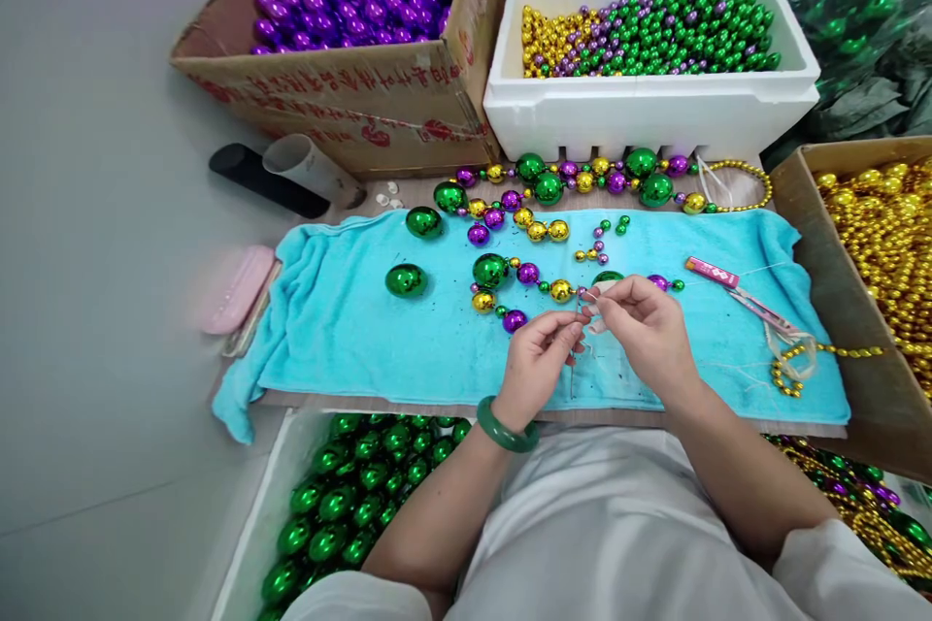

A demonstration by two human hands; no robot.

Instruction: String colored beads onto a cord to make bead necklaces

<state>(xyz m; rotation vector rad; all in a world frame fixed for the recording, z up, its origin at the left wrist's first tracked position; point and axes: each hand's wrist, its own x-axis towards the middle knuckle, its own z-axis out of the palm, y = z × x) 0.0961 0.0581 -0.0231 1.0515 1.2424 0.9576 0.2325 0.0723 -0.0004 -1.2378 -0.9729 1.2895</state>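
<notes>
Above the turquoise towel [349, 349], my two hands meet with their fingertips close together. My left hand [535, 359], a green bangle [508, 427] on its wrist, is closed around a thin needle [572, 380] pointing down toward me. In a pinch, my right hand [648, 330] holds a fine white string [591, 298]; my fingers hide part of it. Just beyond them lies a strand of beads in green, gold and purple, with a large green bead [490, 270] at its left bend. One purple bead [658, 282] shows past my right hand.
Two loose green beads [406, 280] lie left on the towel. Scissors [763, 309] and a small pink packet [712, 272] are at right. Behind stand a cardboard box [327, 102] of purple beads and a white foam box [648, 112] of mixed beads. Gold bead strings [884, 243] fill the right-hand box.
</notes>
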